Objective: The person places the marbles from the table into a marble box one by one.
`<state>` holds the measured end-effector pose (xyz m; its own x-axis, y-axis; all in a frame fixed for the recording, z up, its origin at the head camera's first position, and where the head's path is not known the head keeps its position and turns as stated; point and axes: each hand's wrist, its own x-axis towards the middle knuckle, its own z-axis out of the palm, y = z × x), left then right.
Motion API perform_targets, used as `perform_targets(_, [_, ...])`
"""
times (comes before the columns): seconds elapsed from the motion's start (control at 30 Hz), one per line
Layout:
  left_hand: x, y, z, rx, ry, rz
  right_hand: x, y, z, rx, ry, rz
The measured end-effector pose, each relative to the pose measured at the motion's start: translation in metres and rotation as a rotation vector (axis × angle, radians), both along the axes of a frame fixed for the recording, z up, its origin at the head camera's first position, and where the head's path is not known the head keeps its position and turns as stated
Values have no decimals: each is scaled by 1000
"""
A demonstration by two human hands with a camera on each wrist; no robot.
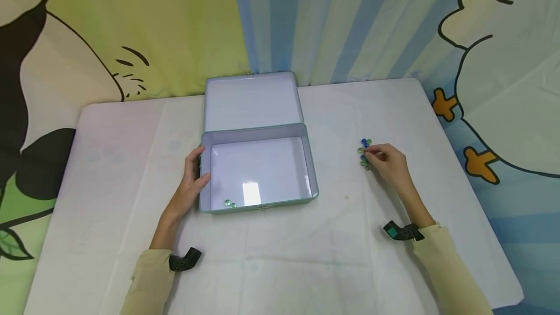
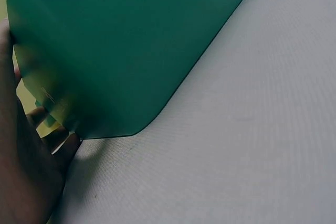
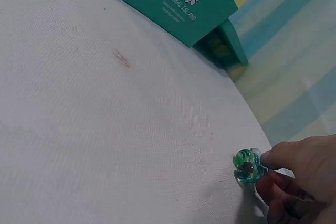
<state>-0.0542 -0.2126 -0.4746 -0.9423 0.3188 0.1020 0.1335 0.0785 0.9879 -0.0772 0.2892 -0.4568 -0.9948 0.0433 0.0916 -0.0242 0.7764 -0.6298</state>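
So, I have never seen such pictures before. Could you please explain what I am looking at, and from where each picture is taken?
There is no machine here: a person works with two bare hands and wears three cameras. The large picture comes from a camera on the head, looking down at a table with a white cloth. The other two come from small cameras strapped to the wrists.

On the table lies an open tin box with its lid leaning back. Two glass pebbles in the box lie near its front wall. The left hand rests against the box's left side; the left wrist view shows that green side close up. The right hand touches a small pile of green and blue glass pebbles. In the right wrist view, its fingertips touch one pebble.
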Motion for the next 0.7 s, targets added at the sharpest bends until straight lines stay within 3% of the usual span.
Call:
perform_targets(0.33, [0,0,0,-10,5,4,-4,2,-1,22,-74,20])
perform_targets(0.7, [0,0,0,-4,-6,5,-12,0,-2,98,-84,79])
